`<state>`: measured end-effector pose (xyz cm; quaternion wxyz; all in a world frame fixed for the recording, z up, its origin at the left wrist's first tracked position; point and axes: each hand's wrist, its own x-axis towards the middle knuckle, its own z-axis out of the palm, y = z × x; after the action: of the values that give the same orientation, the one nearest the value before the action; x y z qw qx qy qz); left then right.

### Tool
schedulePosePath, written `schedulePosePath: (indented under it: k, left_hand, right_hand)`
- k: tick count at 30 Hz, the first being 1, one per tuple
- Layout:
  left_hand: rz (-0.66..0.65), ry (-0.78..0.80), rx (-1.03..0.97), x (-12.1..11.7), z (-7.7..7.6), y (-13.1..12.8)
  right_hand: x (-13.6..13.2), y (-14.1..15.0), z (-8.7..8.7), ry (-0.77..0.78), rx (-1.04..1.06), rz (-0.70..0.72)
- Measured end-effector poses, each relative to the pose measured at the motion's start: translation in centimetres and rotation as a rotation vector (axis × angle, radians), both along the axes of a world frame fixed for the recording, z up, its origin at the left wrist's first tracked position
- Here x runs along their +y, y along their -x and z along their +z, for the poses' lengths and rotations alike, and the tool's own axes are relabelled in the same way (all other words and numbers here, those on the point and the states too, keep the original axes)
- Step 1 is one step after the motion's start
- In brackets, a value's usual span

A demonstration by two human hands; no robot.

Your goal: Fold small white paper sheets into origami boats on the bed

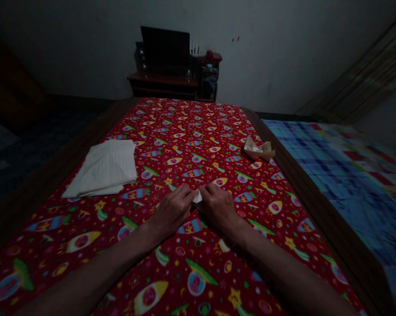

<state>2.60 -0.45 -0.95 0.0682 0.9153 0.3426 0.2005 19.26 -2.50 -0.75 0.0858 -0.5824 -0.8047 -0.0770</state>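
Close together over the middle of the patterned red cloth [198, 145], my two hands pinch a small folded piece of white paper [198, 199]. My left hand [174, 206] grips its left side and my right hand [217, 202] its right side. Only a pointed bit of the paper shows between the fingers; the rest is covered by them. To the left lies a stack of printed paper sheets [107, 166], some edges out of line. At the far right of the cloth rests a folded tan paper shape [259, 150], open at the top with something whitish inside.
Dark wooden borders [303, 219] run along both sides of the cloth. Beyond its far end stands a low desk [163, 81] with a black monitor [165, 48], speakers and a red telephone [214, 55]. A blue checked sheet [303, 149] spreads out on the right. The room is dim.
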Motion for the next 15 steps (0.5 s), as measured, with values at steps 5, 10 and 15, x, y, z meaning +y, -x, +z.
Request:
schedulePosePath:
  k: [5,10,15]
  left_hand:
    - [-0.011,-0.005,0.028,0.0,-0.2,0.1]
    - [-0.048,-0.012,0.037,-0.2,-0.1,0.2]
    - [-0.068,-0.057,0.071,-0.6,0.1,0.1]
  right_hand:
    - [-0.9,-1.0,0.0,-0.051,-0.134,0.109]
    - [-1.6,-2.6,-0.1,-0.067,-0.149,0.264]
    - [-1.8,-3.4,-0.1,-0.081,0.025,0.288]
